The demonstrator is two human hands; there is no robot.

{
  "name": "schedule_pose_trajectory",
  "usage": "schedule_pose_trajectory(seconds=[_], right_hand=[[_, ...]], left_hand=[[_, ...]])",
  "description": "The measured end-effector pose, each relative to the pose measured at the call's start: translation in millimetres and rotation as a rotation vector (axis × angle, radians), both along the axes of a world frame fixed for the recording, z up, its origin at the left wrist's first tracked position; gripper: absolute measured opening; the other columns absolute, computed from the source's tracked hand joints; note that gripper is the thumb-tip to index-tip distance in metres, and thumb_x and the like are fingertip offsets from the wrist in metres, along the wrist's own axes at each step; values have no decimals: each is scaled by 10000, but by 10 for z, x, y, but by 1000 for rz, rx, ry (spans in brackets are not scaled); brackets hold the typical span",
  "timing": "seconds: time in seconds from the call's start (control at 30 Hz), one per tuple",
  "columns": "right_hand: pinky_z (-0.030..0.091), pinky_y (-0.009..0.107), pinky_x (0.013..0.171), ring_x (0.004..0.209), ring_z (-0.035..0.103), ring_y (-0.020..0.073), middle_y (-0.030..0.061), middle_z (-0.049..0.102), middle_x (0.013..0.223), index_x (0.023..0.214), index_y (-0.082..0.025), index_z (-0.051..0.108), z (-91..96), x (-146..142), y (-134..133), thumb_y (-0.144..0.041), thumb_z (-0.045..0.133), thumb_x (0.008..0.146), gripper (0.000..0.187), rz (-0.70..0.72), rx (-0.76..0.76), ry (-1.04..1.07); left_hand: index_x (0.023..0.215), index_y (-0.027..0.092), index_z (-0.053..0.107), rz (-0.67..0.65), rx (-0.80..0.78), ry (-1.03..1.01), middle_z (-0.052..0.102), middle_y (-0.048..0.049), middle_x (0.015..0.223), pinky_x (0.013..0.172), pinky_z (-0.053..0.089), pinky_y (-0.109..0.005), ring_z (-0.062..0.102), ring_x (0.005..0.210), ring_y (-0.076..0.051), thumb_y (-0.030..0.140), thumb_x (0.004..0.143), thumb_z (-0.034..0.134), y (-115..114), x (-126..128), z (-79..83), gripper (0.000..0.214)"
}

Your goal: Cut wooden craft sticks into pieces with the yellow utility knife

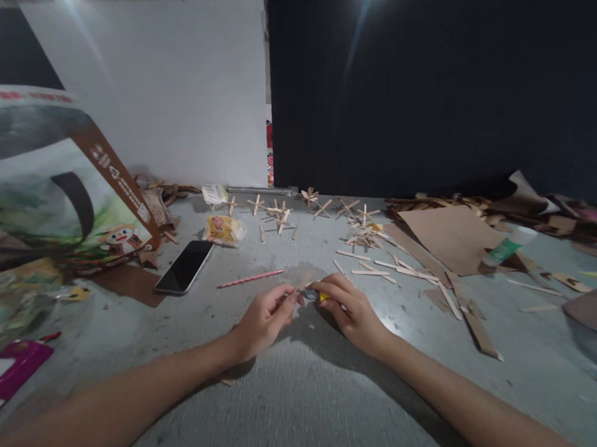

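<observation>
My left hand [266, 318] and my right hand [351, 310] meet over the grey table [290, 383], fingers pinched together. Between them sits a small grey and yellow object [315, 294], which my right hand grips; I cannot make out what it is. My left fingertips pinch at its left end. A red striped pencil [250, 278] lies just left of my hands. Flat wooden craft sticks [376, 267] lie scattered just beyond my right hand.
A black phone [185, 266] lies to the left, near a large printed carton [55, 184]. Stick crosses [279, 212] and a yellow packet [224, 229] sit further back. Brown cardboard sheets [448, 235] and a green-capped glue tube [507, 246] lie right. Pink packaging [5, 375] is at the near left.
</observation>
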State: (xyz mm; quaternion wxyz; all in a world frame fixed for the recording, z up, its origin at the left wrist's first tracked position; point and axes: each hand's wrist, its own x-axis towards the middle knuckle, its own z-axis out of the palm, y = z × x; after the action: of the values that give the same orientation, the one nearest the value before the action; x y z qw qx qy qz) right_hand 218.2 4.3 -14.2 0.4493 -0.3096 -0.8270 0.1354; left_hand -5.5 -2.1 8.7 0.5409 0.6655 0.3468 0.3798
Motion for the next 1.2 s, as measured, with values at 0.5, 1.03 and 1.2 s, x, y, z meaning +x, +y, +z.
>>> schedule_pose_trajectory(seconds=[0.5, 1.03, 1.2], right_hand=[[539, 352, 844, 941, 634, 215, 99, 653, 1036, 1331, -255, 656, 31, 9, 4, -255, 463, 1078, 319, 53, -66, -12], [545, 333, 811, 913, 647, 207, 104, 658, 1022, 1349, -245, 679, -23, -1, 18, -318, 460, 1085, 351, 61, -72, 16], [549, 325, 800, 884, 642, 196, 96, 645, 992, 1359, -239, 670, 1, -9, 16, -331, 457, 1087, 358, 60, -82, 6]], left_hand=[[957, 170, 570, -19, 12, -11, 355, 90, 587, 462, 218, -220, 271, 485, -84, 663, 961, 523, 15, -9, -41, 496], [934, 163, 599, -41, -98, -33, 327, 100, 556, 469, 192, -226, 255, 471, -78, 732, 899, 563, 71, 22, -107, 571], [917, 167, 585, -41, -97, -64, 381, 87, 561, 472, 203, -223, 291, 475, -78, 712, 913, 561, 103, 24, -120, 545]])
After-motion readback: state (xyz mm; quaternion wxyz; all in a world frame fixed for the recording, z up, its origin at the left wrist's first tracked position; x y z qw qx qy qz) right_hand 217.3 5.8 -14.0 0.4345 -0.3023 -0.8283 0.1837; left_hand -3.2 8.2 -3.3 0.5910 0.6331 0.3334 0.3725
